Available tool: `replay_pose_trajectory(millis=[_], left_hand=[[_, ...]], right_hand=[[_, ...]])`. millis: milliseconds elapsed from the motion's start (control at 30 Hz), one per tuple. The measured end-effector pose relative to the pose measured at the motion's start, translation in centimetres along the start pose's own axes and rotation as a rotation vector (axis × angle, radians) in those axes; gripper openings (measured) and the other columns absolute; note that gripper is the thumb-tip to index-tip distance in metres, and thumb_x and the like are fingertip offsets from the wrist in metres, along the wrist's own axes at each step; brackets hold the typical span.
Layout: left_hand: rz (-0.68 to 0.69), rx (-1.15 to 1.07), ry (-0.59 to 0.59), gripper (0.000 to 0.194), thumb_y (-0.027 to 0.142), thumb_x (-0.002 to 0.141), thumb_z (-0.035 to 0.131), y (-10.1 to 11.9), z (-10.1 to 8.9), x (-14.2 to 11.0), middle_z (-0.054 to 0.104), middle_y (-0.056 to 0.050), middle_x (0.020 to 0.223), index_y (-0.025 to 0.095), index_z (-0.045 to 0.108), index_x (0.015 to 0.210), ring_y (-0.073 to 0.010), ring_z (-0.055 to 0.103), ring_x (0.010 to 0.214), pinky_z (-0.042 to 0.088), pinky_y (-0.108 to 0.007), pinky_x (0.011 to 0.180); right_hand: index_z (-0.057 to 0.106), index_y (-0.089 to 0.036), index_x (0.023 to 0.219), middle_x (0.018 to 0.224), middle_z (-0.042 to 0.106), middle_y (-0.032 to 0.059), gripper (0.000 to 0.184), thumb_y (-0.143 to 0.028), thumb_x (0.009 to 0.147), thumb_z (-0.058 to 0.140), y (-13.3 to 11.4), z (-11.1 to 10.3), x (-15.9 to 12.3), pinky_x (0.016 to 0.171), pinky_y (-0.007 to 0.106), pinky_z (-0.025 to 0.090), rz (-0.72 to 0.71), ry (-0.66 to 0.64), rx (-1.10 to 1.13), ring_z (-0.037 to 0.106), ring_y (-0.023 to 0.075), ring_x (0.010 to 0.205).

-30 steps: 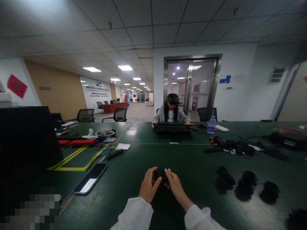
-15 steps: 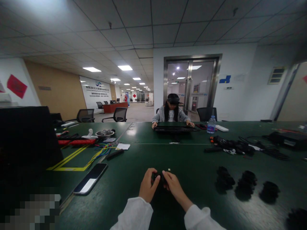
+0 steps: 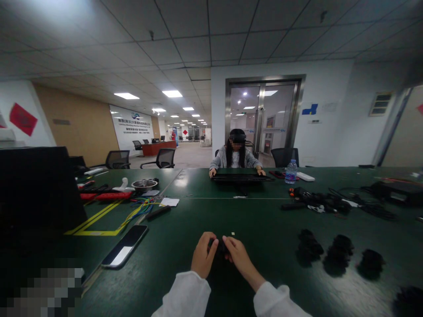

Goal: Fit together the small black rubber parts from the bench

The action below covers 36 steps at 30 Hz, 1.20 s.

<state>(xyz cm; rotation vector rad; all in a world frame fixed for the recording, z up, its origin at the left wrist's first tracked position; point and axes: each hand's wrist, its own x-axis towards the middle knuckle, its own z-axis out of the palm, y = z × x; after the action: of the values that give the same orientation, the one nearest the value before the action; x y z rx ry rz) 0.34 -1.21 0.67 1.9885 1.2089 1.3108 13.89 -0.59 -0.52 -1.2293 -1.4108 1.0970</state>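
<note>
Both hands meet low in the middle of the view, over the dark green table. My left hand and my right hand are closed round a small black object, pinched between thumbs and fingers; most of it is hidden. A tiny pale piece lies on the table just beyond my fingers. White sleeves cover both wrists.
A phone lies to the left. Several black lumps sit to the right. Cables, a bottle and coloured wires lie farther off. A person sits opposite at a black keyboard. A dark screen stands at left.
My hands have drawn slightly nearer and lower with the black object, closing more tightly round it. The tiny pale piece now lies clear of my fingers. The person opposite shifted their hands.
</note>
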Motion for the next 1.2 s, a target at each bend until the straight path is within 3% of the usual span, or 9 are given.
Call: replay_pose_trajectory(millis=[500,1000,1200], left_hand=[[-0.058,-0.006,-0.074,0.027,0.040,0.082,0.034,-0.1,-0.1,-0.2,0.054,-0.004,0.086,0.020,0.050,0.090,-0.0175,0.052,0.077,0.043,-0.029,0.066],[-0.023,0.013,-0.100,0.027,0.039,0.080,0.037,-0.3,0.0,-0.2,0.052,-0.005,0.088,0.019,0.049,0.094,-0.0166,0.051,0.075,0.042,-0.027,0.063],[-0.026,0.041,-0.138,0.030,0.038,0.075,0.046,-0.4,0.1,-0.2,0.052,-0.005,0.092,0.019,0.046,0.098,-0.0171,0.052,0.075,0.043,-0.028,0.063]], right_hand=[[0.052,-0.017,0.063,0.048,0.048,-0.0043,0.043,-0.059,0.066,0.044,-1.2,-0.1,-0.6,0.043,0.022,0.037,0.100,0.082,0.054,0.047,0.0094,0.044],[0.051,-0.016,0.061,0.043,0.044,-0.0057,0.045,-0.059,0.066,0.043,-0.2,0.0,0.3,0.037,0.020,0.029,0.077,0.129,0.091,0.041,0.0073,0.037],[0.053,-0.016,0.063,0.047,0.046,-0.0050,0.043,-0.058,0.066,0.044,-0.3,-0.1,0.1,0.038,0.021,0.030,0.075,0.139,0.113,0.042,0.0076,0.039]])
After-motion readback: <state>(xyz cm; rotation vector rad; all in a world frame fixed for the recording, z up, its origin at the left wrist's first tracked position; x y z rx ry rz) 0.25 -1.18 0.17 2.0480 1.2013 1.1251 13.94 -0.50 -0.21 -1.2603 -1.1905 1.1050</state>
